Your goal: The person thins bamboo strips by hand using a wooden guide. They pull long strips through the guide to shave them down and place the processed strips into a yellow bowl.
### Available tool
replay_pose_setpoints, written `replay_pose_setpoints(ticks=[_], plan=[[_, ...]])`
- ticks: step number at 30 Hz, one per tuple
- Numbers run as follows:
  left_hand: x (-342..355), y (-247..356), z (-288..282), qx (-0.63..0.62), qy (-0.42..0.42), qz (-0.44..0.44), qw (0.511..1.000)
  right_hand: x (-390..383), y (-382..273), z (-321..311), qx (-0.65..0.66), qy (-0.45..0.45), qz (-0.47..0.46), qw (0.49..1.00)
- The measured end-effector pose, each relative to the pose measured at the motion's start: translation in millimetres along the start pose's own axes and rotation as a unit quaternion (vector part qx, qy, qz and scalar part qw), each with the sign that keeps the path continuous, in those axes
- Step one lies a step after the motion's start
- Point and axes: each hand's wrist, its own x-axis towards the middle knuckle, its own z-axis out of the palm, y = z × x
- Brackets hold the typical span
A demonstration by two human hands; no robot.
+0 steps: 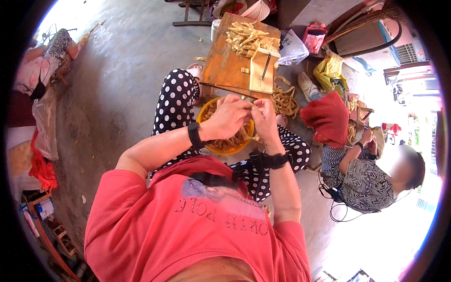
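My left hand (230, 117) and my right hand (264, 115) meet above a yellow bowl (205, 113) that rests on my lap. Both pinch a small pale strip (253, 107) between the fingertips. The bowl holds several pale, peeled-looking strips. I sit with polka-dot trousers and wear a black band on each wrist. Just beyond my hands stands a low wooden table (225, 66) with a heap of pale cut strips (246, 40) and a small wooden block with a blade (263, 70).
Another person (371, 174) in a patterned top sits at my right, with a red cloth (329, 117) on the lap, working at a small wooden stand. More strips (284, 101) lie on the concrete floor. Bags and a red container (314, 37) stand behind the table.
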Motion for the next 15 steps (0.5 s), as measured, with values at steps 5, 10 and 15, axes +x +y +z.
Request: replay_pose_setpoints(ticks=[5, 10, 15], plan=[[6, -13, 5, -0.147, 0.063, 0.052, 0.986, 0, 10, -3, 0.084, 0.050, -0.009, 0.995], [11, -13, 2, -0.466, 0.057, -0.132, 0.873, -7, -25, 1, 0.195, -0.014, 0.055, 0.979], [16, -11, -14, -0.517, 0.031, -0.163, 0.840, -7, -29, -13, 0.255, -0.077, 0.197, 0.943]])
